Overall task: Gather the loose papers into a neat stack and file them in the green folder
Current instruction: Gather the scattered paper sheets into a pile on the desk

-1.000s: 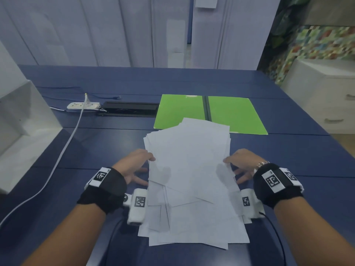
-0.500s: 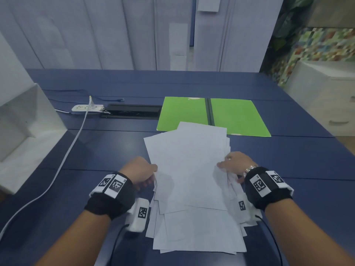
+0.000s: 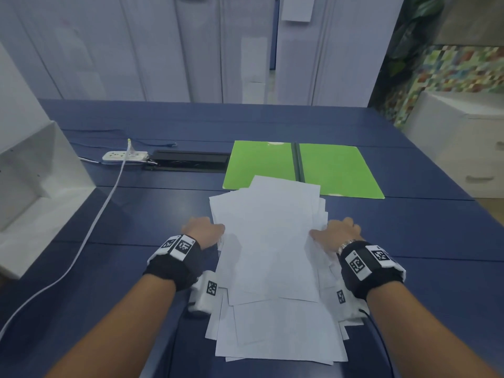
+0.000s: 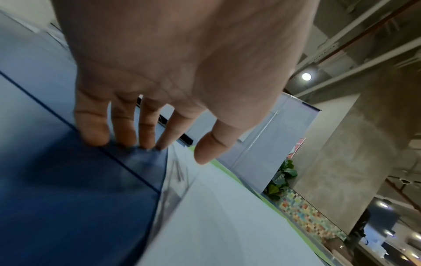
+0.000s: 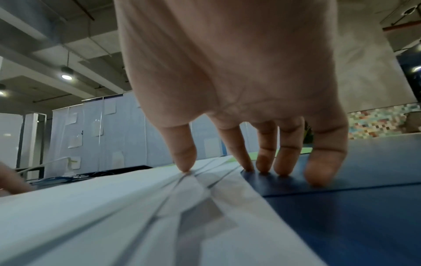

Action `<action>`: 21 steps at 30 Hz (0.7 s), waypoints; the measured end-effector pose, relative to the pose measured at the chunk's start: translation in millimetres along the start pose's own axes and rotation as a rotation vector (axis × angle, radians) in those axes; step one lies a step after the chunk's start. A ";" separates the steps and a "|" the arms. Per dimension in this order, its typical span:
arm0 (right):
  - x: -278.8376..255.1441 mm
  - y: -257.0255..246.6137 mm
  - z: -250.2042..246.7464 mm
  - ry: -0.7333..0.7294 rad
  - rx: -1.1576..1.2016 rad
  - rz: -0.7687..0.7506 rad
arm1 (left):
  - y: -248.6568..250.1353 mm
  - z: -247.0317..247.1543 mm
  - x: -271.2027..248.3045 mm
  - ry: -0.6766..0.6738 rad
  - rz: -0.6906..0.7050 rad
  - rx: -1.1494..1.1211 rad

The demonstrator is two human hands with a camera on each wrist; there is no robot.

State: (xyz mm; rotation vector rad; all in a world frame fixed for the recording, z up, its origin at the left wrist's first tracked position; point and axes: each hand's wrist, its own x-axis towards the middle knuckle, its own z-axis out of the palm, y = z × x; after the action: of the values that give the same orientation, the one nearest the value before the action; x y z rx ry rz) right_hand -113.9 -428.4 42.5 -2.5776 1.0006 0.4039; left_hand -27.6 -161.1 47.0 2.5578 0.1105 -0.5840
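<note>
The papers (image 3: 268, 249) lie between both hands — left hand (image 3: 203, 231), right hand (image 3: 338, 233). Fingers (image 5: 264, 162) spread and straight, tips on the worktop (image 3: 136, 222) at the sheets' edges. Folder (image 3: 338, 170) beyond — open.

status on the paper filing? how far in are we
Done: the green folder lies open on the table. In hand: the left hand and right hand press in on either side of the papers, which are heaped but uneven, edges fanned out. Left: square the stack, move it into the folder, shut it.
</note>
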 end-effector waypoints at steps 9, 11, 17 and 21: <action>-3.7 2.5 1.1 -0.078 0.040 -0.033 | 1.6 13.1 18.0 -0.050 0.013 -0.122; -6.3 2.5 3.8 -0.057 -0.025 -0.011 | 5.1 8.7 4.1 -0.061 0.004 -0.157; -17.2 -13.8 2.7 -0.067 0.049 -0.004 | 16.1 11.5 -8.2 -0.167 -0.019 -0.452; -17.6 -15.1 -9.0 -0.141 0.301 -0.025 | 19.1 10.4 -15.4 -0.158 -0.013 -0.567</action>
State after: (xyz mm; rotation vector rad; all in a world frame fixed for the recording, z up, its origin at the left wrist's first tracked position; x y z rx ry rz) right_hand -114.7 -411.3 60.5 -2.2576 0.9032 0.3889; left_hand -42.0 -182.3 54.3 1.9587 0.2052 -0.6484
